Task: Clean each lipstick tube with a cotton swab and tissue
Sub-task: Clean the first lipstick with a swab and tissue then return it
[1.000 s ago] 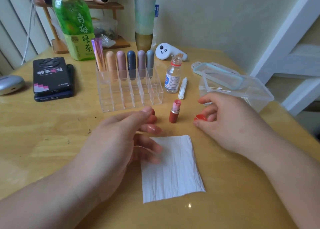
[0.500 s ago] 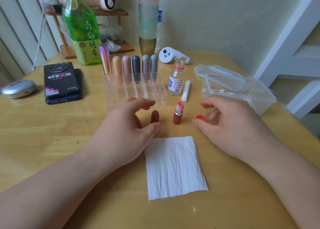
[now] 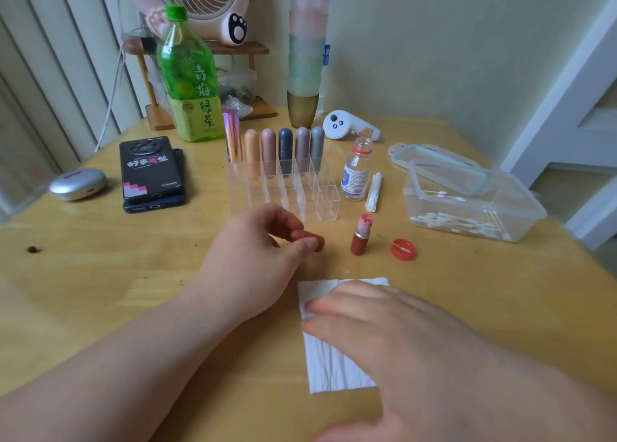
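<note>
nearest, at six o'clock: my right hand lies over the tissue, fingers straight, gripping nothing. blur hides whether it presses the sheet. at ten o'clock from the tissue, my left hand pinches the brown-red cap between thumb and fingertips. the uncapped lipstick stands upright at one o'clock from the tissue, free of both hands, with a red bottle lid just beside it. farther, at twelve: small bottle, loose swabs, capped tubes in the clear organiser. judgement: the wiping step is just opening. the next move calls for parking the cap and taking up the tissue or a swab.
</note>
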Action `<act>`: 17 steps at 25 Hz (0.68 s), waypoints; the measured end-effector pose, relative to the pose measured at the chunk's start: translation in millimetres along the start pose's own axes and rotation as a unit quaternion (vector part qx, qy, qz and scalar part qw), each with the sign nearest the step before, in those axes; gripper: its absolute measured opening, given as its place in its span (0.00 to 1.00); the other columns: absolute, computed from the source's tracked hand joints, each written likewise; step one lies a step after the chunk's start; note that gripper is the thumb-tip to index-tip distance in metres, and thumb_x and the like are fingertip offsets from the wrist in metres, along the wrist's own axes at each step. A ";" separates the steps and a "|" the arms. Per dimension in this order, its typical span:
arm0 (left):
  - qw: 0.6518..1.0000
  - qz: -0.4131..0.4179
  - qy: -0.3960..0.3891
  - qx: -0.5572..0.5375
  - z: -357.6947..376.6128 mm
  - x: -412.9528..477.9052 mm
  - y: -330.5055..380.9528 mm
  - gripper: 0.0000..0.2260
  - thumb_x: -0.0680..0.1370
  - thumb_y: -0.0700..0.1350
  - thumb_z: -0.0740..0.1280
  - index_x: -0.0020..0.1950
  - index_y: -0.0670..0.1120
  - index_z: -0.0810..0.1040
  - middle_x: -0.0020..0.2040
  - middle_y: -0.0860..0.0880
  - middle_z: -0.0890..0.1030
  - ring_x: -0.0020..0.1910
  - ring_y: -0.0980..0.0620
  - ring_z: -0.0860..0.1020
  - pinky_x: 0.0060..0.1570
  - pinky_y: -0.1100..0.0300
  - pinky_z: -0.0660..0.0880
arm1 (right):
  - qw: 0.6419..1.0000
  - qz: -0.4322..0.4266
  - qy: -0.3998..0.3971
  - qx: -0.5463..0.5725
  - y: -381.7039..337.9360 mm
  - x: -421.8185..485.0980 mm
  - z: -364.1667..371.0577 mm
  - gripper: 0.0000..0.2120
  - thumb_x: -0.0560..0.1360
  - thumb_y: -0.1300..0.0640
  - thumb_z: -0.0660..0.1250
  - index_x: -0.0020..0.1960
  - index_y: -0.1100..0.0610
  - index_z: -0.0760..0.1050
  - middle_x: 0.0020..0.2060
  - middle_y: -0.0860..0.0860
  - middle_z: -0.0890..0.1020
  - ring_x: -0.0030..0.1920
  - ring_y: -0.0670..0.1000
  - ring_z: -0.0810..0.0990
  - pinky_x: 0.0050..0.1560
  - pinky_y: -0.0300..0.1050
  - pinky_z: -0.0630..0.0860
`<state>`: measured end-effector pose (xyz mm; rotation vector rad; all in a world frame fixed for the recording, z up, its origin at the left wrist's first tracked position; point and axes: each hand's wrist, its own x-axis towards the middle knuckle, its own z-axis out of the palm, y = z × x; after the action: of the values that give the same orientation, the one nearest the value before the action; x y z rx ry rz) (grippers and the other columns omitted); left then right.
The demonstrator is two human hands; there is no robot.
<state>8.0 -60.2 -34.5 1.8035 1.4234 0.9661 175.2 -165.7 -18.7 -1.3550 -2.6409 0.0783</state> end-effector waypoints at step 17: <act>0.894 -0.114 -0.158 -0.402 -7.2 -21.0 26.2 0.15 0.74 0.55 0.67 0.42 0.43 0.82 0.47 0.39 0.83 0.28 0.45 0.72 0.27 0.57 0.68 | 0.803 0.260 0.204 0.495 35.0 -0.6 -19.2 0.04 0.67 0.58 0.66 0.40 0.58 0.78 0.33 0.65 0.79 0.30 0.53 0.72 0.29 0.45 0.66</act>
<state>12.2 -85.9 -12.2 1.0771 0.8147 0.8993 207.0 -146.3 -4.2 -1.3694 -1.3815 0.9565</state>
